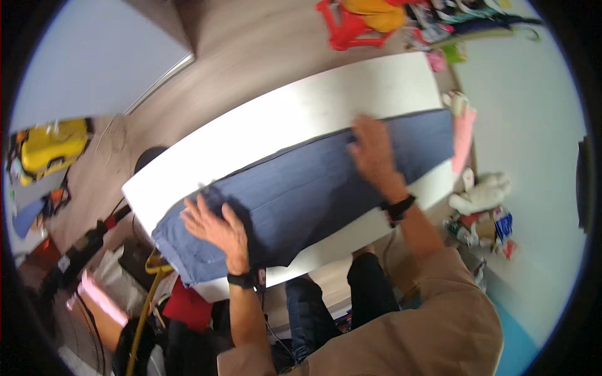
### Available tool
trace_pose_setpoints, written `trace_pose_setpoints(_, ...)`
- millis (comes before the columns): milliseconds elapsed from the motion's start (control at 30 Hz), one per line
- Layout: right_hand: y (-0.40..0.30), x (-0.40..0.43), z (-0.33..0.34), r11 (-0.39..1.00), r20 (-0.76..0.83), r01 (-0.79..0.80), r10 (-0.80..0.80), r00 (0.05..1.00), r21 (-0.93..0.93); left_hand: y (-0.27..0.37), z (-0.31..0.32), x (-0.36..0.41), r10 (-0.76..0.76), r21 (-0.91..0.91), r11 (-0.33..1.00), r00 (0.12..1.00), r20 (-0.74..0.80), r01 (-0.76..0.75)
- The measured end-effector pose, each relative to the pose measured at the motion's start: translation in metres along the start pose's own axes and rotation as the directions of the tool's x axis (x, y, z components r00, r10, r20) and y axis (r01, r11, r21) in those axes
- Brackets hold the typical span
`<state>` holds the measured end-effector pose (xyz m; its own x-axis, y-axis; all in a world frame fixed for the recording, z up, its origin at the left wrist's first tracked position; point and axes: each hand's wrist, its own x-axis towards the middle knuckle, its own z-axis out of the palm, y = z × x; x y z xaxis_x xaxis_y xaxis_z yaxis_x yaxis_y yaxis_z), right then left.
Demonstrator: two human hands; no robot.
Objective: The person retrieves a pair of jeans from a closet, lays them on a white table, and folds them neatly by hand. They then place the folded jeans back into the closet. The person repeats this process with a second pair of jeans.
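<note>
A pair of blue trousers [301, 188], folded lengthwise, lies across a white table [282, 117], with the waist end at the left and the narrower leg end at the right. My left hand [216, 230] is over the waist end, fingers spread and holding nothing; a shadow falls beside it on the cloth. My right hand [374, 152] is blurred and lies over the leg part near the far edge of the cloth, with nothing seen in its grasp. Whether either palm presses on the cloth is hard to tell. Both wrists wear black bands.
Beyond the table stands a red plastic stool [350, 35] with yellow cloth on it. White plush toys [484, 192] and small packets lie by the right wall. At the lower left are bags, a red cloth [188, 308] and a yellow metal tube [143, 312]. A yellow case [54, 148] sits farther left.
</note>
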<state>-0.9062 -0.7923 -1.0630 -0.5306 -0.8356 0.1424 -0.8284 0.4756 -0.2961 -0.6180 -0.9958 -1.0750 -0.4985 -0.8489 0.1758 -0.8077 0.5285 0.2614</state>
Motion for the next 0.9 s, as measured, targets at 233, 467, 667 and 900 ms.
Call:
trace_pose_setpoints(233, -0.147, -0.034, 0.045, 0.913, 0.071, 0.204, -0.244, 0.967, 0.354, -0.028, 0.022, -0.041, -0.094, 0.185, 0.980, 0.988, 0.124, 0.070)
trace_pose_setpoints(467, -0.039, -0.051, 0.047, 0.898, 0.200, 0.276, -0.356, 0.913, 0.343, -0.015, 0.026, -0.043, -0.067, 0.218, 0.975, 0.989, 0.135, 0.037)
trace_pose_setpoints(667, 0.152, -0.077, -0.010, 0.997, 0.127, -0.047, 0.054, 0.990, -0.063, -0.022, 0.028, -0.043, -0.078, 0.243, 0.969, 0.987, 0.140, 0.042)
trace_pose_setpoints(900, 0.237, -0.086, -0.043, 0.967, 0.054, -0.103, 0.118, 0.992, -0.231, -0.012, 0.027, -0.038, -0.104, 0.196, 0.978, 0.984, 0.142, 0.075)
